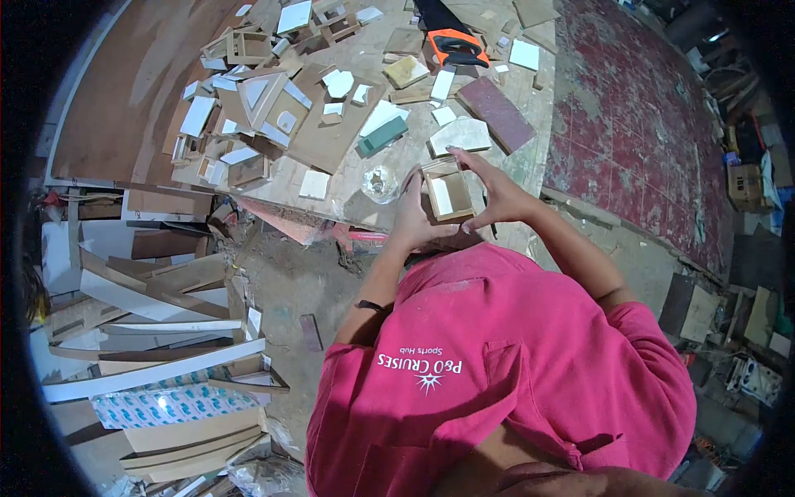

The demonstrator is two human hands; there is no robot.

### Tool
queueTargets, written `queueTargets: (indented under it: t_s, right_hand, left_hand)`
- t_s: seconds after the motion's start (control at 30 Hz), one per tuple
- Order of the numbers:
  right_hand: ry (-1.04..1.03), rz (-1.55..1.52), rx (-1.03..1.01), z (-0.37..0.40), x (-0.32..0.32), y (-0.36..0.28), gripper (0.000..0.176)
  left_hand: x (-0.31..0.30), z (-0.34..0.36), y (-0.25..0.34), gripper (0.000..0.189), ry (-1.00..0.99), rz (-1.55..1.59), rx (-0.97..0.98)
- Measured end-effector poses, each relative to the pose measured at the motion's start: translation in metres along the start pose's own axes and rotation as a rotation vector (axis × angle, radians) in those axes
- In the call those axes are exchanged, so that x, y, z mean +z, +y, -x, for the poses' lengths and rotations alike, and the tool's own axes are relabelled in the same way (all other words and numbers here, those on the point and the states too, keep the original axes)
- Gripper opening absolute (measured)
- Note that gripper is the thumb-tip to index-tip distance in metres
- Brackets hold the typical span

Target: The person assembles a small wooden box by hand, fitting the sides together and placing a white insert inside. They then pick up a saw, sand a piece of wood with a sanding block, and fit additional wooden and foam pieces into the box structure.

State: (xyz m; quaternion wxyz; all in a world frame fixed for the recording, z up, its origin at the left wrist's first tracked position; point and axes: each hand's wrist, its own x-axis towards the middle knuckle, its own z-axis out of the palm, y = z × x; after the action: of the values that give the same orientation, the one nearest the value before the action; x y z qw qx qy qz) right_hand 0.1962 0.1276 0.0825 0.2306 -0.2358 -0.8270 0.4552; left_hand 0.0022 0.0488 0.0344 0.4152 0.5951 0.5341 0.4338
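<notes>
A small open wooden box [448, 194], with a pale inner panel, is held over the near edge of the workbench. My left hand [411, 217] wraps round its left side. My right hand [499, 195] grips it from the right, one finger at the far corner and the thumb at the near corner. Just beyond the box lies a white-faced angled board piece [460, 137]. A reddish-brown board [496, 114] rests farther right. Left of my left hand sits a clear round item, perhaps a tape roll [380, 183], with a green block [383, 137] behind it.
A handsaw with an orange and black handle [455, 48] lies at the back of the workbench [344, 195]. Several small wooden assemblies [248, 108] and offcuts are heaped at left. Boards [157, 340] are stacked on the lower left. A worn red surface [629, 141] stretches along the right.
</notes>
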Motion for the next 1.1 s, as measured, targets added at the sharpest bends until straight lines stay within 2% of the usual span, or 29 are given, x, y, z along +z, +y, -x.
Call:
queueTargets:
  t_s: [0.07,0.13,0.17,0.23,0.3,0.37,0.43,0.47,0.57,0.67,0.7,0.83,0.9,1.1]
  right_hand:
    - [-0.008,0.099,-0.025,0.006,0.006,0.024,0.123]
    - [-0.019,0.202,-0.049,0.014,0.015,0.042,0.125]
    - [-0.064,0.210,0.044,0.017,0.019,0.050,0.127]
    - [-0.149,0.238,0.202,0.021,0.021,0.056,0.130]
    - [-0.165,0.205,0.212,0.022,0.019,0.060,0.127]
    - [-0.184,0.171,0.226,0.021,0.015,0.064,0.124]
    - [-0.271,0.186,0.320,0.013,0.005,0.064,0.101]
    - [-0.273,0.185,0.321,0.010,0.004,0.067,0.101]
    - [-0.010,0.179,0.306,-0.002,0.008,0.076,0.056]
    - [-0.037,0.245,0.407,-0.020,0.017,0.076,0.046]
    - [-0.019,0.351,0.362,-0.023,0.021,0.075,0.036]
    - [-0.112,0.450,0.413,-0.034,0.021,0.079,0.030]
    - [-0.062,0.293,0.471,-0.031,0.018,0.080,0.029]
    - [-0.015,0.316,0.422,-0.028,0.018,0.095,0.024]
  left_hand:
    - [0.006,0.001,-0.015,0.121,0.050,-0.438,0.080]
    - [0.009,-0.002,-0.016,0.121,0.018,-0.547,0.087]
    - [0.010,-0.003,-0.016,0.120,-0.004,-0.656,0.094]
    - [0.013,-0.001,-0.027,0.120,-0.025,-0.681,0.047]
    - [0.014,0.003,-0.034,0.119,-0.043,-0.706,-0.006]
    - [0.015,0.012,-0.037,0.119,-0.008,-0.593,-0.076]
    - [0.017,0.020,-0.048,0.119,0.022,-0.543,-0.048]
    - [0.018,0.024,-0.053,0.118,0.052,-0.494,-0.017]
    - [0.023,0.032,-0.037,0.118,0.081,-0.456,-0.009]
    - [0.035,0.029,-0.033,0.117,0.112,-0.519,-0.073]
    - [0.039,0.028,-0.037,0.117,0.117,-0.517,-0.076]
    - [0.042,0.027,-0.043,0.107,0.181,-0.560,-0.070]
    - [0.043,0.029,-0.043,0.104,0.188,-0.565,-0.055]
    - [0.045,0.031,-0.050,0.086,0.214,-0.534,-0.011]
